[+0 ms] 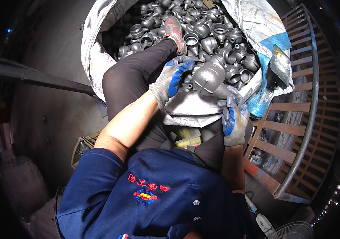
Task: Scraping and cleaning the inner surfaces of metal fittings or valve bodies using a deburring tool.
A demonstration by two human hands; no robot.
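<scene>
A large grey metal casting (209,78), round-bodied with a narrow neck at its lower right, is held up over the near rim of a big white woven bag (98,44). My right hand (234,121), in a grey glove with blue coating, is closed on the narrow neck. My left hand (172,79), gloved alike, is beside the casting's left side, fingers curved and apart from the thumb. Its fingertips come close to the casting; whether they touch it I cannot tell. Beyond both hands, many similar hollow grey castings (192,40) fill the bag.
My leg reaches into the bag, a red shoe (173,32) resting among the castings. A slatted metal crate (285,129) stands at the right. At the left are a dark metal bar (42,77) and a yellowish basket (78,153). A fan (295,231) is at the lower right.
</scene>
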